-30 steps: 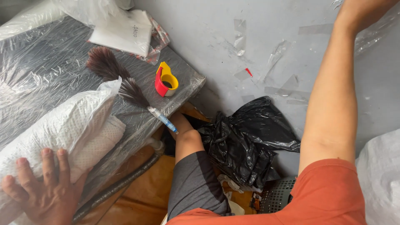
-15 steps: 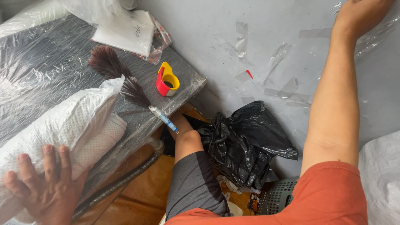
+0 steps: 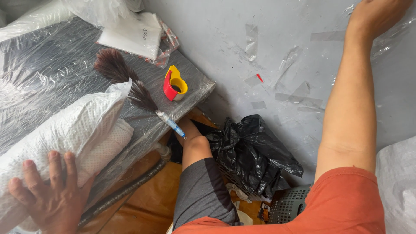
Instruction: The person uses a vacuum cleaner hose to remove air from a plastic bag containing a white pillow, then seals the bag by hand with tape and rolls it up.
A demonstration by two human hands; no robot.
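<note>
Left hand: our left hand [image 3: 52, 195] has slid slightly up the white wrapped bundle [image 3: 65, 134] since a second ago, fingers wide and flat on it.
Bundle: we see it unmoved on the plastic-covered table [image 3: 43, 78], beside the feather duster [image 3: 130, 89].
Right hand: our right hand [image 3: 375, 15] has dropped into view, pressed to the grey wall [image 3: 225, 52]; finger spread unclear.

A feather duster [image 3: 130, 86] with dark plumes lies on the plastic-wrapped worktop [image 3: 39, 82], its clear handle with a blue tip poking over the near edge. Just right of it stands a red and yellow tape dispenser [image 3: 174, 83]. At the far edge rests a flat white packet [image 3: 132, 34] in clear wrap. Below the worktop's right corner, a crumpled black plastic bag [image 3: 251, 151] sits against the grey wall [image 3: 225, 52], which bears strips of clear tape. A dark mesh basket [image 3: 288, 206] shows near it.
</note>
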